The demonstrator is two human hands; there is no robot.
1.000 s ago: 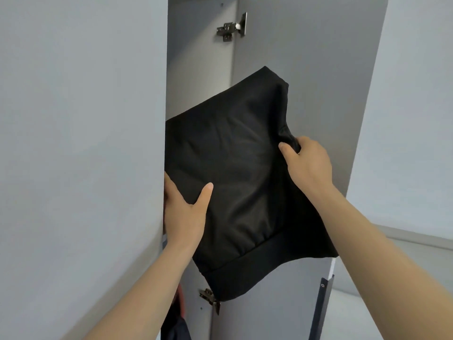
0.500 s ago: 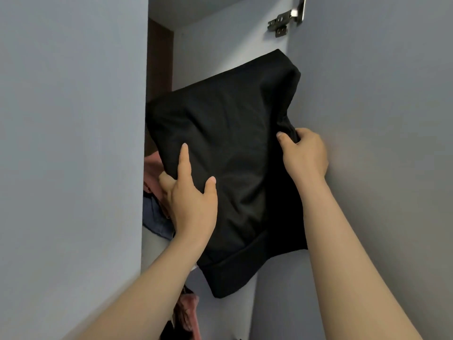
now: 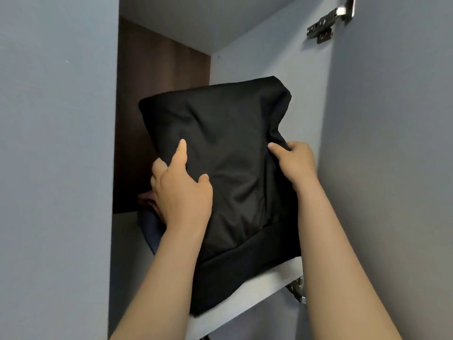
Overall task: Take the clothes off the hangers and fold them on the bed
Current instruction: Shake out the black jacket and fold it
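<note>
Holding folded garment (image 3: 232, 155) at shelf (image 3: 264, 288) mouth

Black garment, folded to a thick pad, tilted in the cupboard opening, hem overhanging the shelf edge; judged light, soft, slightly slick, apt to unfold; best taken at both side edges; left hand (image 3: 181, 190) grips the left edge, index finger straight on the face; right hand (image 3: 295, 163) pinches the right edge; shelf holds blue cloth (image 3: 148, 227) beneath

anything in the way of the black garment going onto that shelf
Partly: dark blue fabric and something pinkish lie on the shelf at its left, beside the left hand. That hand and the right hand grip the black garment directly; the shelf behind it is hidden.
</note>
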